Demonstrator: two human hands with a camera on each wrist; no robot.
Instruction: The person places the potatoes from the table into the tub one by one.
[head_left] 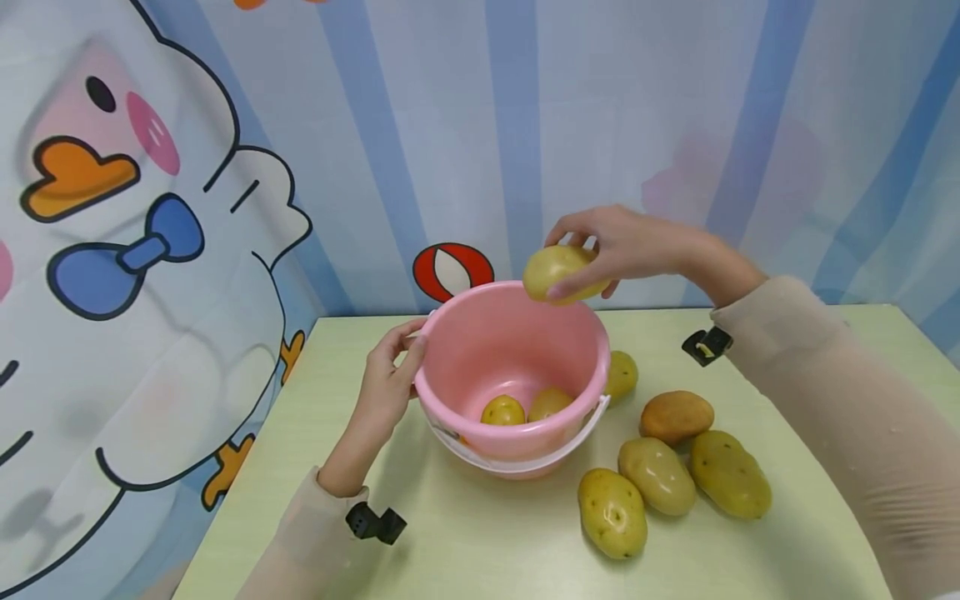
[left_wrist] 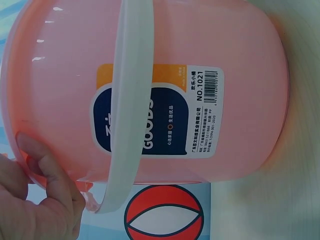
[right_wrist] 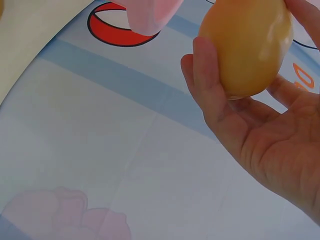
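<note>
A pink bucket (head_left: 517,333) with a white handle (left_wrist: 131,100) stands on the table, its mouth tipped toward me. At its left rim my left hand (head_left: 387,375) grips the edge, thumb on one side and fingers on the other. Over the right back part of the rim, my right hand (head_left: 622,246) holds a yellow potato (head_left: 557,271) between thumb and fingers; the right wrist view shows the same potato (right_wrist: 247,47) against the fingers. Inside the bucket lie a small potato (head_left: 503,411) and another potato (head_left: 550,402), partly hidden by the front rim.
Right of the bucket, several potatoes lie on the pale table (head_left: 480,533): a brownish one (head_left: 677,417), a pale one (head_left: 657,476), a spotted one (head_left: 612,512) and a greenish one (head_left: 729,473). Another potato (head_left: 622,375) sits half behind the bucket. A printed curtain (head_left: 585,125) hangs behind.
</note>
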